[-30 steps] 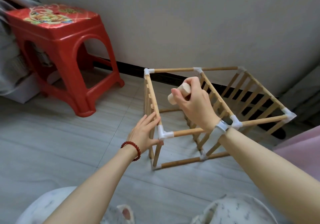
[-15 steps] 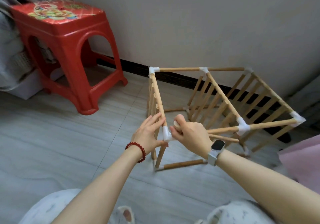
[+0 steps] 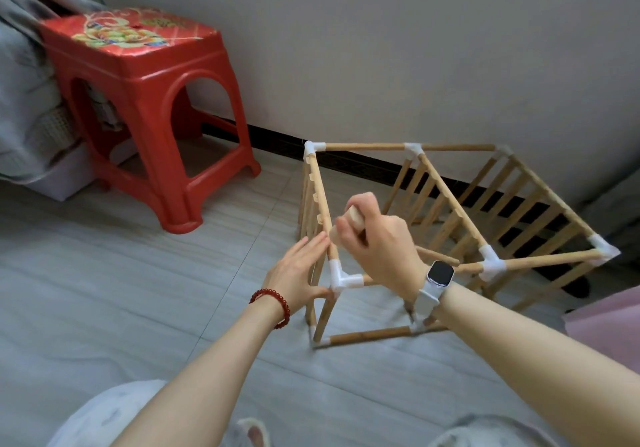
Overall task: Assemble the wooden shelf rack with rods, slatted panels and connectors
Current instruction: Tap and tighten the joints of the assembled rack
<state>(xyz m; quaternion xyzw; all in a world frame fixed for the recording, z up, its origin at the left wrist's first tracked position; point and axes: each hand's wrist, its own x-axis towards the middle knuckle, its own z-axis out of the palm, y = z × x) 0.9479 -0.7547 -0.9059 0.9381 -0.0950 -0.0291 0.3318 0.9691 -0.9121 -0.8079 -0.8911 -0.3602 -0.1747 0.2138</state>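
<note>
The wooden rack [image 3: 450,211] stands on the floor by the wall, built of rods, slatted panels and white corner connectors. My left hand [image 3: 298,273] rests with straight fingers against the near-left slatted panel, thumb at the white front corner connector [image 3: 341,278]. My right hand [image 3: 377,242] grips a short pale wooden block [image 3: 353,219] above that corner, a little clear of the connector. A white watch is on my right wrist, a red bead bracelet on my left.
A red plastic stool [image 3: 145,107] stands at the left against the wall, with grey cloth and a pale box behind it. A pink surface [image 3: 609,322] shows at the right edge. My knees fill the bottom of the view. Grey tiled floor lies around the rack.
My right hand came down with the block onto the front corner connector half a second ago and has now lifted back up above it. My left hand stayed against the panel.
</note>
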